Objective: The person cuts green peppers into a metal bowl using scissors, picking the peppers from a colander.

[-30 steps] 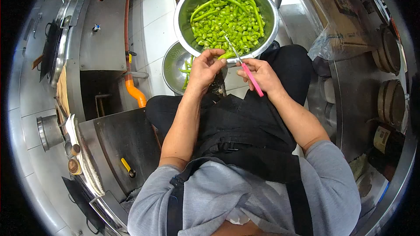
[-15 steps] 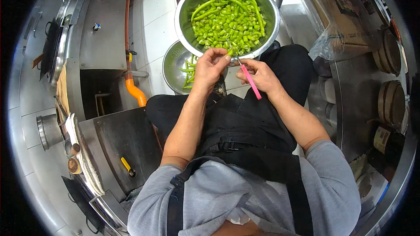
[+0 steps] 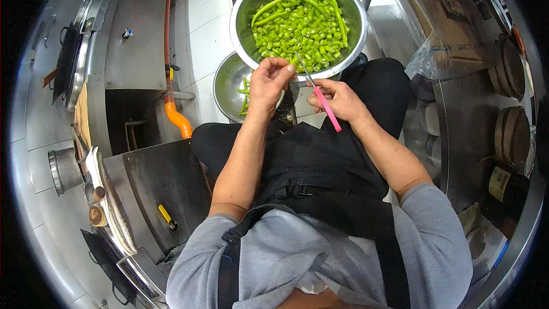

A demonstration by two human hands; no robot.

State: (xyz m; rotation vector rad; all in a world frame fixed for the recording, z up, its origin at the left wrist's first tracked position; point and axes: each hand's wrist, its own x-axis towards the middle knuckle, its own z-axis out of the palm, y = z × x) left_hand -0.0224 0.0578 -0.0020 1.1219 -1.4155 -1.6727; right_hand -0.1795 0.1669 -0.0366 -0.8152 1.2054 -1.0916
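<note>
A small knife with a pink handle and thin blade is in my right hand, its tip pointing up over the near rim of a big steel bowl. Chopped green pepper pieces fill the bowl, with several long whole peppers lying on top at the back. Just left of the blade, my left hand is closed with thumb and forefinger pinched at the rim. What it pinches is hidden. Below it on the left, a perforated steel colander holds a few long green peppers.
A steel cabinet and an orange pipe stand on the left. To the right are a plastic-wrapped cardboard box and a steel shelf unit. White floor tiles show beyond the colander.
The green pepper piece between my left fingers and the blade no longer shows. My left hand has shifted slightly left and away from the knife. My right hand is nearly still.
</note>
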